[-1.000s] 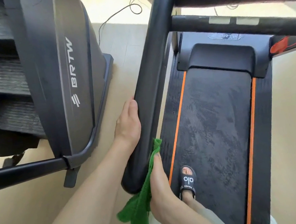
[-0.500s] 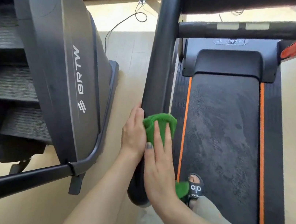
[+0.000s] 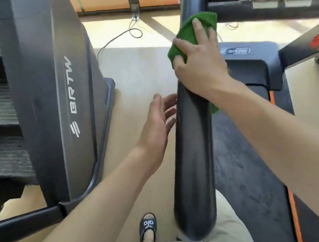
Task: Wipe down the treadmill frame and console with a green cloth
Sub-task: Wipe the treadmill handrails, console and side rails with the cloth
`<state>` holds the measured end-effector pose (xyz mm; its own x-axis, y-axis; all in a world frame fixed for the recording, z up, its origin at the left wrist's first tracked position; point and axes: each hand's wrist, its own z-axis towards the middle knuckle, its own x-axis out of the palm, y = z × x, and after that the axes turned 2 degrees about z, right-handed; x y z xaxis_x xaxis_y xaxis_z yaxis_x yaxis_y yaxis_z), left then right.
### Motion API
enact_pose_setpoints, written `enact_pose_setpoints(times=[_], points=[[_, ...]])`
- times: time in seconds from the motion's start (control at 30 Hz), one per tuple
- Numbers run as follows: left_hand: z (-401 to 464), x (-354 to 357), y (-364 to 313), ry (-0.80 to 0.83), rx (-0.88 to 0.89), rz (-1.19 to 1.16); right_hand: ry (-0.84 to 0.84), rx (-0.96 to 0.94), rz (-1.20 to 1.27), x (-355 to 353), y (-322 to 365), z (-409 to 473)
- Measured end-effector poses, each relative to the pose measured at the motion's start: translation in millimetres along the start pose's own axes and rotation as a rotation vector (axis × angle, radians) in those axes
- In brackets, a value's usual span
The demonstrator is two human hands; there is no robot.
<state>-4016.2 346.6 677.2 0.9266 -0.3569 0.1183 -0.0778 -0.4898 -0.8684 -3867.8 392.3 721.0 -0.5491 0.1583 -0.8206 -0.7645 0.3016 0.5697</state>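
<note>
A sandal (image 3: 148, 229) stands on the floor just left of the near end of the black handrail (image 3: 194, 157), where half a second ago it showed to the rail's right, on the treadmill side. The left hand (image 3: 158, 124) is open beside the rail's left face, fingers loosely spread and apparently off it; earlier it touched the rail next to the cloth. Farther up the rail, the right hand (image 3: 199, 63) presses the green cloth (image 3: 192, 30) flat on top, fingers spread, thumb curled round the cloth's left edge. Both have moved up the rail from its lower part, close to the crossbar (image 3: 270, 7). Left of the rail stands a grey stair machine (image 3: 51, 95).
</note>
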Motion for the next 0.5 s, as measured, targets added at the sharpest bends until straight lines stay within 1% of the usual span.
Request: enact_pose_setpoints(times=[0.07,0.17,0.27,0.37,0.4,0.5], points=[[20,-14,1,0.062,0.062,0.028,-0.011,-0.004,-0.084,7,2,-5],[39,-26,-2,0.172,0.106,0.036,0.003,-0.050,-0.277,12,8,-39],[42,-38,-1,0.267,0.105,0.038,0.032,-0.021,-0.389,24,24,-103],[31,-46,1,0.322,0.099,0.089,-0.022,-0.115,-0.539,37,34,-171],[28,-46,0,0.357,0.110,0.106,-0.011,-0.133,-0.609,42,37,-190],[24,-47,-4,0.464,0.168,0.165,0.103,-0.221,-0.810,52,36,-225]])
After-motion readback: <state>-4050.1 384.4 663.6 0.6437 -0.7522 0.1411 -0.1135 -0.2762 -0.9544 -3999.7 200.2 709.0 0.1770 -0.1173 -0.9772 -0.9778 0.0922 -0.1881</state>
